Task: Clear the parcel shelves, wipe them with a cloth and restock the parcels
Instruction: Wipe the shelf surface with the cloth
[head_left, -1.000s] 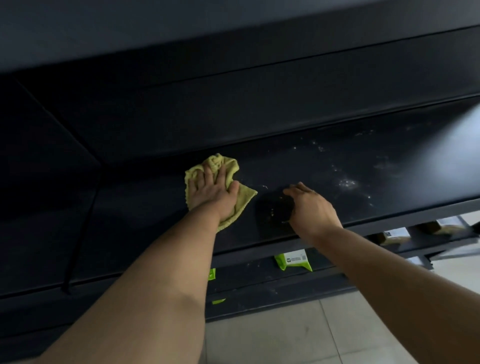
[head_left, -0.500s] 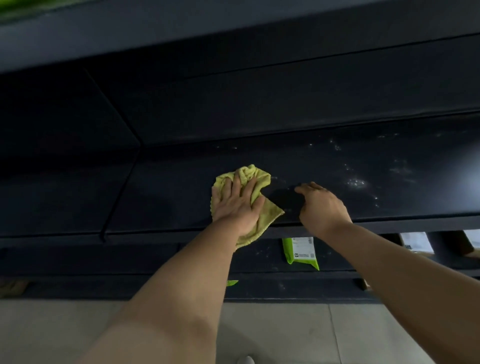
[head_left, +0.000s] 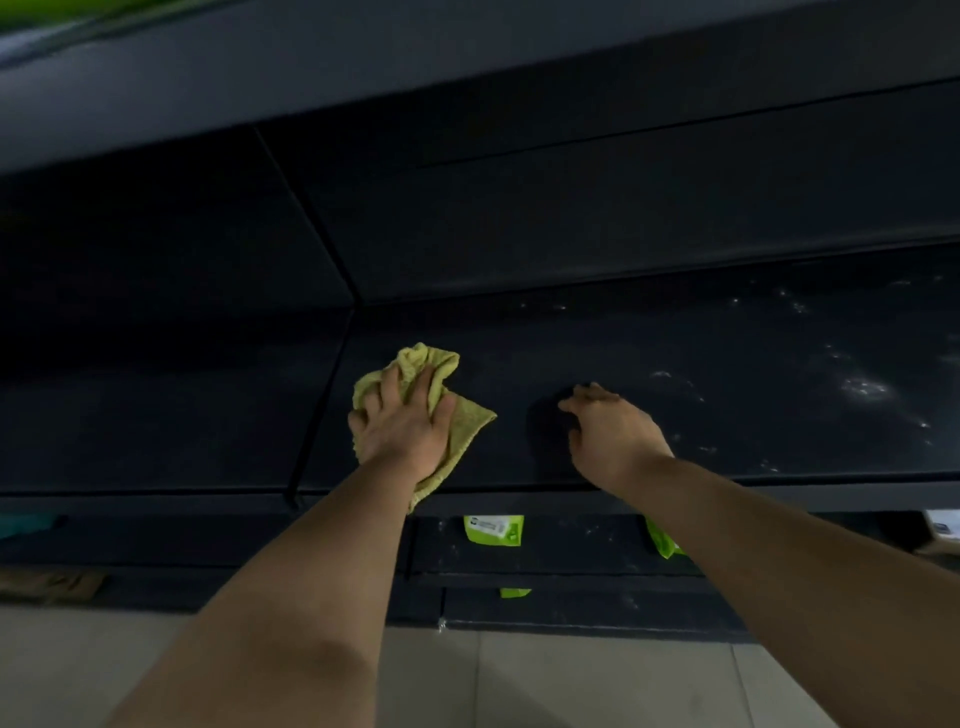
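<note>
On the cleared shelf (head_left: 675, 332), wiping is underway.
Left hand (head_left: 402, 431) presses cloth (head_left: 467, 421); right hand (head_left: 613, 431) rests empty, loosely curled; dust (head_left: 862, 387) rightward, restocking undone.

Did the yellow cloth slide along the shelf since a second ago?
Yes. The left hand has pushed the cloth leftward, closer to the seam between the shelf panels and farther from the dusty patch.
</note>
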